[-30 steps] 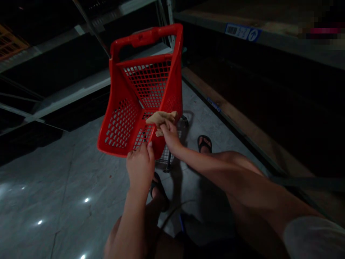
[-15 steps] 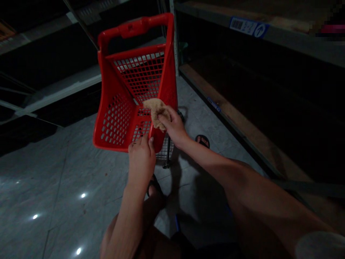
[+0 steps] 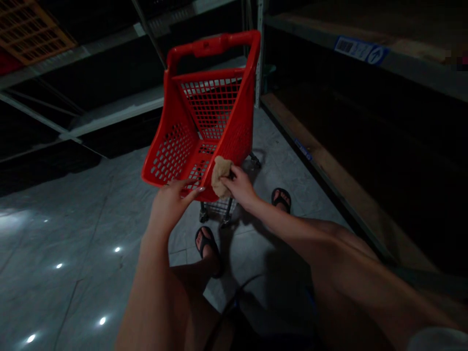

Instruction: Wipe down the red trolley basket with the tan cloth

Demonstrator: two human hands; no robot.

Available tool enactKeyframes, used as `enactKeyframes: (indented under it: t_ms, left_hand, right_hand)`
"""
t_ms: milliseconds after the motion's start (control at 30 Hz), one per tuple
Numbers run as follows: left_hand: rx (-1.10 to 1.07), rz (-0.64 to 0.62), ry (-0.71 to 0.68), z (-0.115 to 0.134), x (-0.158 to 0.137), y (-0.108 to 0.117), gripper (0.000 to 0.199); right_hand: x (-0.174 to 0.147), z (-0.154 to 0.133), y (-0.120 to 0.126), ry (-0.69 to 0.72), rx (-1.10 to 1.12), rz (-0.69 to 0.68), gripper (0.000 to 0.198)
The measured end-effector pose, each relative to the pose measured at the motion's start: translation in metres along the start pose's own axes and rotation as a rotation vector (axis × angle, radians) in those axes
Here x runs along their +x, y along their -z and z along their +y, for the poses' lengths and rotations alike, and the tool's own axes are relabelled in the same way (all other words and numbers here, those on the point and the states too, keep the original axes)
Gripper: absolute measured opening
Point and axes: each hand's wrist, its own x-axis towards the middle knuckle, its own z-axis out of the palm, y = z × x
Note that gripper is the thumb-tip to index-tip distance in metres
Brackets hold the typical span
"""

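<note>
A red plastic shopping cart (image 3: 235, 122) with latticed walls stands before me, its handle at the far side. My left hand (image 3: 171, 201) grips the near rim of the basket, fingers over the edge and thumb along it. In my right hand (image 3: 243, 189) a crumpled tan cloth (image 3: 220, 176) is pinched between thumb and fingers. The cloth lies against the outer face of the basket's near right edge. Part of the fingers of my right hand is hidden behind the cloth.
Dark shelving with a blue-and-white label (image 3: 361, 50) runs along the right. More racks stand behind and to the left, with an orange crate (image 3: 34, 31) at upper left. My sandalled feet (image 3: 207, 243) are on the grey tiled floor (image 3: 109, 209), close to the cart's wheels.
My right hand has moved the cloth from over the basket's right rim down to its outer side. My left hand has shifted slightly left along the near rim. The view has shifted.
</note>
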Motion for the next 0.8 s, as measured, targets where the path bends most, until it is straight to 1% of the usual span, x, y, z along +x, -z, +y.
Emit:
enactKeyframes:
  t_ms: [67, 100, 133, 167, 233, 300, 400, 467, 533, 600, 633, 733, 800]
  left_hand:
    - [-0.018, -0.055, 0.001, -0.001, 0.002, -0.001, 0.046]
    - [-0.014, -0.06, -0.002, 0.0, 0.002, -0.002, 0.044]
    - [0.001, -0.047, -0.005, 0.003, 0.002, -0.003, 0.044]
    - [0.022, -0.023, -0.01, 0.007, 0.001, -0.005, 0.043]
    - [0.069, 0.036, -0.025, 0.016, 0.001, -0.011, 0.042]
    - [0.11, 0.091, -0.046, 0.026, 0.0, -0.018, 0.041]
    - [0.122, 0.139, -0.087, 0.036, 0.0, -0.028, 0.041]
    - [0.077, 0.133, -0.153, 0.039, -0.001, -0.032, 0.039]
    - [-0.004, 0.112, -0.237, 0.038, -0.001, -0.032, 0.034]
    - [-0.065, 0.116, -0.285, 0.032, 0.0, -0.029, 0.031]
    - [-0.068, 0.128, -0.286, 0.028, 0.001, -0.025, 0.031]
    - [0.029, 0.125, -0.23, 0.008, 0.003, -0.015, 0.037]
    - [0.099, 0.075, -0.191, -0.005, 0.005, -0.01, 0.04]
  right_hand:
    - [0.016, -0.028, 0.007, 0.069, 0.023, -0.002, 0.034]
    - [0.02, -0.038, 0.009, 0.095, 0.03, -0.011, 0.035]
    - [0.022, -0.044, 0.01, 0.102, 0.031, -0.026, 0.036]
    - [0.021, -0.045, 0.01, 0.077, 0.033, -0.038, 0.036]
    - [0.012, -0.035, 0.006, -0.028, 0.037, -0.048, 0.038]
    - [-0.003, -0.015, 0.003, -0.152, 0.05, -0.03, 0.038]
    - [-0.026, 0.015, 0.002, -0.319, 0.04, -0.022, 0.03]
    - [-0.038, 0.024, 0.004, -0.417, 0.027, -0.037, 0.026]
    - [-0.042, 0.019, 0.009, -0.457, 0.02, -0.036, 0.026]
    - [-0.04, 0.002, 0.016, -0.446, 0.065, 0.008, 0.028]
    - [-0.036, -0.01, 0.021, -0.417, 0.098, 0.03, 0.029]
    - [-0.026, -0.046, 0.034, -0.243, 0.139, 0.079, 0.031]
    - [-0.025, -0.057, 0.037, -0.143, 0.095, 0.092, 0.032]
